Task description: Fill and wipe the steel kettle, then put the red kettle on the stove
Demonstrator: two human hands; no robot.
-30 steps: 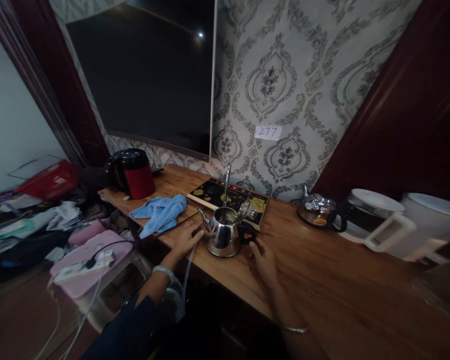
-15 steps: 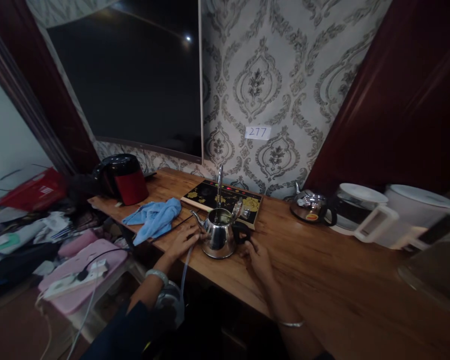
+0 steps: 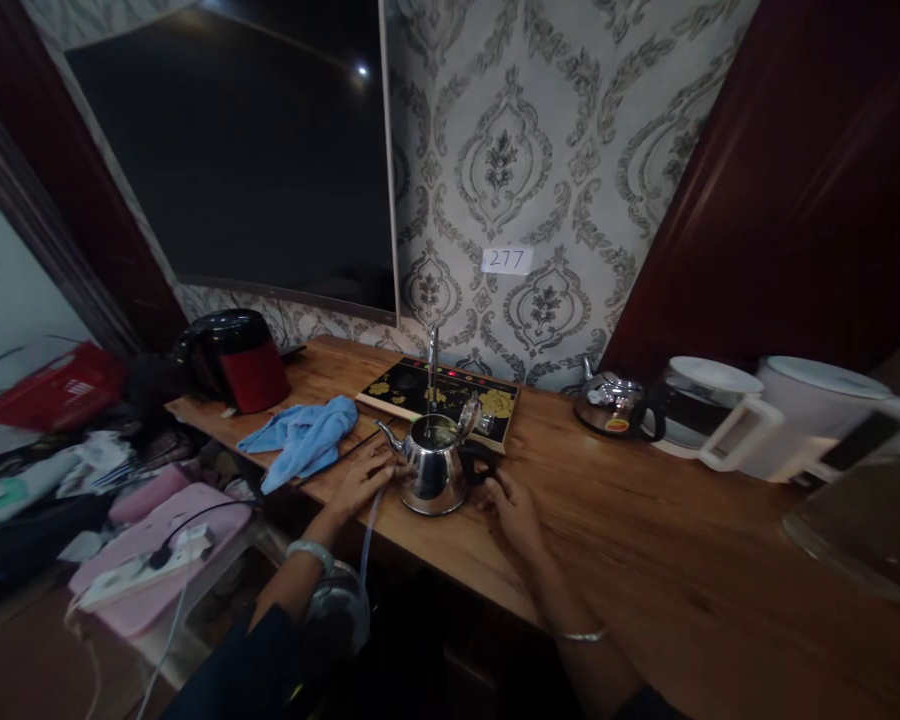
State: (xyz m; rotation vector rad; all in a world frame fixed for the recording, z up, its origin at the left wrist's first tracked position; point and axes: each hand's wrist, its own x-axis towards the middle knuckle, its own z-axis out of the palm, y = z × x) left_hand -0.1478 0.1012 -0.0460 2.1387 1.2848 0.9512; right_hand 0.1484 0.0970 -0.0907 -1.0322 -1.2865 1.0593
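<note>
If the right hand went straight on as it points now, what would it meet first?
Probably the black handle of the open kettle; the right hand is so close that they may be touching; depth is unclear.

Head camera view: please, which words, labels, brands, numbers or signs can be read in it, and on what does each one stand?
"277": handwritten on the white paper slip on the wallpaper.
Too small or blurred to read: the orange label on the rear teakettle; the control-strip markings on the flowered cooktop.
Open front teakettle: no text visible.
</note>
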